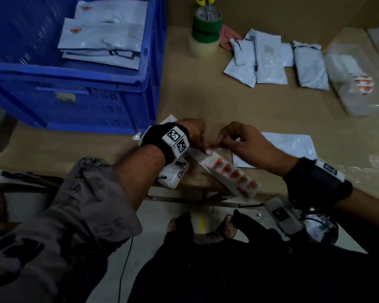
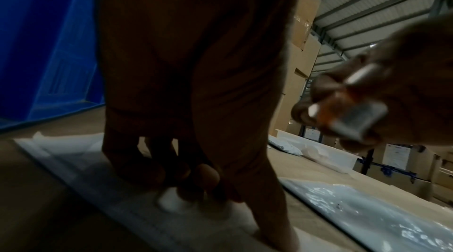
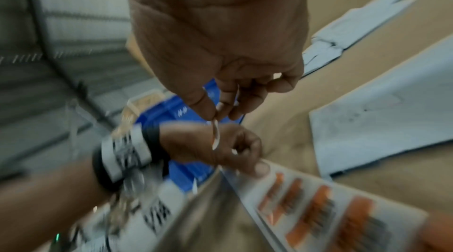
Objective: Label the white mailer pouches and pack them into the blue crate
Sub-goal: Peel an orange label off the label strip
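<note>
A white label sheet with a row of orange labels lies across the table's near edge. My left hand holds its top end down, fingers curled, thumb on the sheet. My right hand pinches one small orange label, lifted off the sheet; the label shows between its fingertips. A flat white mailer pouch lies on the table under and beyond my right hand. The blue crate stands at the back left with several white pouches inside.
Several more white pouches lie at the back right. Stacked tape rolls with yellow-handled scissors stand behind the middle, a pink cloth beside them. A clear plastic bag lies at the right. Brown table surface lies between.
</note>
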Available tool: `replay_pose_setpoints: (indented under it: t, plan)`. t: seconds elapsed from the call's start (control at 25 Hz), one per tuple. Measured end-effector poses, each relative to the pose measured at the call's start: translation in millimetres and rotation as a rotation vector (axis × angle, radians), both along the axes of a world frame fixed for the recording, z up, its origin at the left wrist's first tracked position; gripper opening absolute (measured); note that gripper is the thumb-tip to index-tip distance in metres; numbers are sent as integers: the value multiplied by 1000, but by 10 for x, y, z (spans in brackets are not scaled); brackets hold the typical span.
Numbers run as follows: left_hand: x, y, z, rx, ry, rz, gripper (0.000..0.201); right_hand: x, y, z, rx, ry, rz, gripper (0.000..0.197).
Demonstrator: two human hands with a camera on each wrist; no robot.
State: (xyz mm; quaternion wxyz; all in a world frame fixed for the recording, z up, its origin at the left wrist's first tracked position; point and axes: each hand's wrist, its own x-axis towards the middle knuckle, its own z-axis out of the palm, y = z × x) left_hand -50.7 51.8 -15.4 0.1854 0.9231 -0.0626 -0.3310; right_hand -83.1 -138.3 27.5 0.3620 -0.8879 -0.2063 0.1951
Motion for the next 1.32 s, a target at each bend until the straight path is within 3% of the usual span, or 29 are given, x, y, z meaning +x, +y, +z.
replay_pose_setpoints:
  t: [0.16, 0.32, 0.44, 0.56, 0.84, 1.0, 1.08, 1.2, 1.32]
  plan:
    - [-52, 24, -10, -16, -3, 9, 36, 79, -161, 230, 248, 142, -117, 14]
    - [-185, 122, -3, -164, -156, -10, 36, 24, -376, 298, 289, 150, -148, 3]
    - [-311, 203, -26, -291, -255, -48, 38, -94, -551, 238, 259, 119, -191, 11]
    - [-331, 220, -86, -279, -311, -80, 43, -229, -653, 142, 217, 87, -246, 13]
    - [-229, 179, -75, -185, -229, -149, 39, -316, -925, 15, 236, 56, -307, 14]
    - [-224, 146, 163, -123, -148, -187, 36, -310, -1185, 93, 288, 59, -323, 19]
    - [-156, 28, 462, -148, -128, -183, 26, -276, -1429, 166, 379, 10, -411, 20]
    - [84, -370, 917, -166, -238, -235, 14, -218, -1893, 259, 417, -161, -611, 20]
    - [423, -1169, 1106, -54, -296, -378, 4, -226, -2533, 306, 407, -383, -903, 23]
